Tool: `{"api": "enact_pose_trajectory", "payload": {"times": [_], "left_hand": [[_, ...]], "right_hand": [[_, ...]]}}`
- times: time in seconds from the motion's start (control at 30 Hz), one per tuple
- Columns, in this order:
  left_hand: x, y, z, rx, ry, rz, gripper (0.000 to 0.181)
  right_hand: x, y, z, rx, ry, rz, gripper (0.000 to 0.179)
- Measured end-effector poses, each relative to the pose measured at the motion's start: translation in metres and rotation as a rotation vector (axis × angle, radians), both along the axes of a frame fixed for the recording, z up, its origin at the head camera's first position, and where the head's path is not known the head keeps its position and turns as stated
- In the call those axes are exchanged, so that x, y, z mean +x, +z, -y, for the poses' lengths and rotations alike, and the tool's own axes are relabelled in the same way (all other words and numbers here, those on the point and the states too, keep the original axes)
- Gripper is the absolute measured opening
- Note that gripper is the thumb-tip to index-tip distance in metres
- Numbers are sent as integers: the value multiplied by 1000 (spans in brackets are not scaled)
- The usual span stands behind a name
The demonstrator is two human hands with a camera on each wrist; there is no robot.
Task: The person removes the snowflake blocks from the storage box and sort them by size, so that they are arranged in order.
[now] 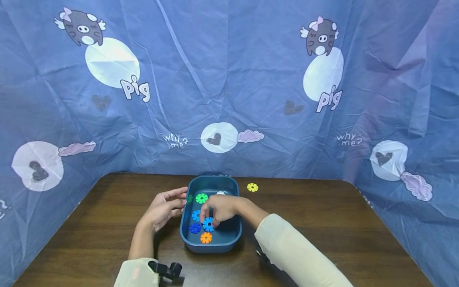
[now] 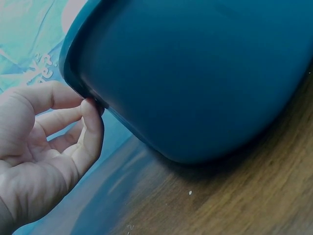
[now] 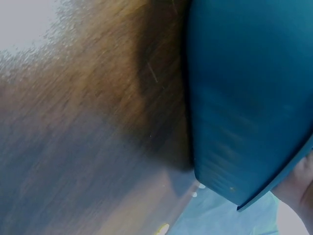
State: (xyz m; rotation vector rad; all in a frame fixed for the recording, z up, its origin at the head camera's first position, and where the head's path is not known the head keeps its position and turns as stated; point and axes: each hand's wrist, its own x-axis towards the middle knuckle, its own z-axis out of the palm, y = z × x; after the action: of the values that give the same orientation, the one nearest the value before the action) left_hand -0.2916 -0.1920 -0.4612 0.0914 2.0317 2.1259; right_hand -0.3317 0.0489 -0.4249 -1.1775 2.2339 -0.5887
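Note:
In the head view my right hand reaches into a dark blue plastic tray, pinching a light blue notched snowflake disc between thumb and fingers. Another light blue disc lies beside it. Also in the tray are a dark blue disc, an orange disc, a green disc and a white disc partly behind the hand. At the tray's left side, fingertips of my left hand touch the outside near the rim, fingers loosely bent. The right wrist view hides the right fingers behind the tray wall.
A yellow snowflake disc lies on the brown wooden table, behind and right of the tray. A blue curtain with pig prints hangs along the table's far edge. Black wrist mounts sit at the sleeves.

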Motion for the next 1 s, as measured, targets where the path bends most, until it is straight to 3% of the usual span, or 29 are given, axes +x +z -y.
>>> {"api": "enact_pose_trajectory", "payload": {"times": [0.3, 0.53, 1.0], "left_hand": [[0, 1, 0, 5, -4, -7, 55], [1, 2, -1, 2, -1, -10, 55], [1, 2, 0, 39, -20, -27, 57]], "right_hand": [[-3, 2, -1, -63, 10, 97, 24], [-8, 12, -5, -97, -31, 135, 23], [-24, 33, -26, -216, -157, 79, 27]]}}
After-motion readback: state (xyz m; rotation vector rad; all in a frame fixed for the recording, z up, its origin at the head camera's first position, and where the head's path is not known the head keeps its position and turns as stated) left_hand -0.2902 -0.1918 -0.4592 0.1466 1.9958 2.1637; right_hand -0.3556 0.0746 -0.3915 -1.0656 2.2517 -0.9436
